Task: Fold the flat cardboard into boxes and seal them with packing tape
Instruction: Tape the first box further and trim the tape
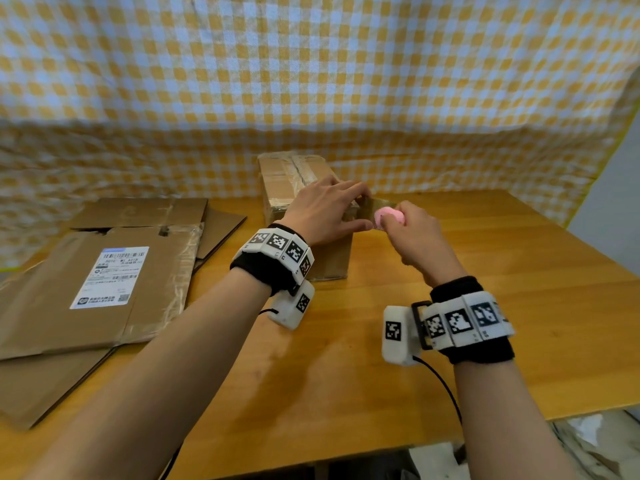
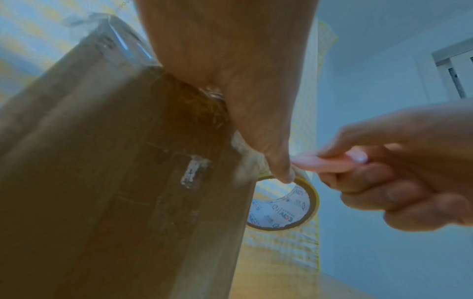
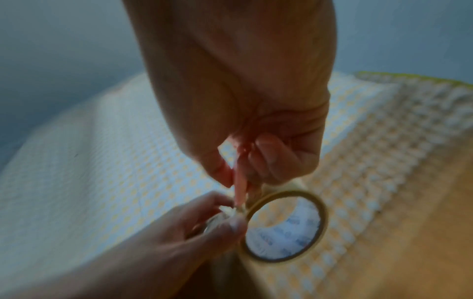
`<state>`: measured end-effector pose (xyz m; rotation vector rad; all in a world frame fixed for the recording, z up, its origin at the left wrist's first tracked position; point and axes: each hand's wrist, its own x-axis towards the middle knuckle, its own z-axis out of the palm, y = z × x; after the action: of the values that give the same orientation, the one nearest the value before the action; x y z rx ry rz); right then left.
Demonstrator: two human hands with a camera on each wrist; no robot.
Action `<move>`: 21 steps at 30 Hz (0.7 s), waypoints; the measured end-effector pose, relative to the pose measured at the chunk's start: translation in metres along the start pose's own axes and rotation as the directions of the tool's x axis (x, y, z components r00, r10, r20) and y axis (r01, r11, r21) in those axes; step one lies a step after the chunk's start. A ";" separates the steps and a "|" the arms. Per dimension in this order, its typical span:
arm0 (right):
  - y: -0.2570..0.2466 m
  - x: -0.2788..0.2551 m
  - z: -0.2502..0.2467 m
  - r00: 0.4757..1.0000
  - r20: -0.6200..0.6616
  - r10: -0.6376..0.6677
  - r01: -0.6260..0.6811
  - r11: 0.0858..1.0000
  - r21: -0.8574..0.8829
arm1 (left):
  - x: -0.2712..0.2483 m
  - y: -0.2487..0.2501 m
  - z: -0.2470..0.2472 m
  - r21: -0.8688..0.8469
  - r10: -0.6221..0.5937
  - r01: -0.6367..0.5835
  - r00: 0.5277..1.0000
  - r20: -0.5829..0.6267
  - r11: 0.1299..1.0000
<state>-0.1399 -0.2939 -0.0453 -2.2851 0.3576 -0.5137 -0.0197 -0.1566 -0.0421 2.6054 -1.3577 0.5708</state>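
Note:
A taped cardboard box (image 1: 277, 181) stands at the back middle of the wooden table (image 1: 346, 358). My left hand (image 1: 365, 207) rests on the box's near right top corner and pinches the strip of packing tape that runs to the roll. The tape roll (image 1: 379, 204) hangs just off the box's right side, its ring clear in the left wrist view (image 2: 314, 202) and the right wrist view (image 3: 324, 220). My right hand (image 1: 403, 213) grips a small pink cutter (image 1: 388, 216), whose tip (image 3: 239, 184) meets the tape beside the left fingers (image 3: 220, 202).
Flat cardboard sheets (image 1: 114, 216) lie stacked on the table's left side, the top one carrying a white shipping label (image 1: 110, 277). A yellow and white checked cloth (image 1: 311, 81) hangs behind the table. The table's right edge (image 1: 588, 244) drops off near a wall.

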 end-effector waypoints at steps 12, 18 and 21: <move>0.078 0.010 -0.006 0.821 0.335 0.463 -0.337 0.865 -0.371 | 0.000 0.000 -0.002 -0.026 -0.010 0.011 1.000 0.023 1.000; 0.046 0.023 -0.012 0.987 0.080 0.138 -0.159 0.824 0.544 | 0.000 0.000 -0.002 -0.023 -0.014 0.015 1.000 0.024 1.000; 0.036 0.028 -0.006 0.977 0.212 0.031 -0.118 0.904 0.411 | 0.001 -0.001 -0.001 -0.013 -0.005 0.005 1.000 0.024 1.000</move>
<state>-0.1221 -0.3333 -0.0606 -1.8717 0.2077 -0.2825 -0.0190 -0.1564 -0.0411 2.6122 -1.3570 0.5297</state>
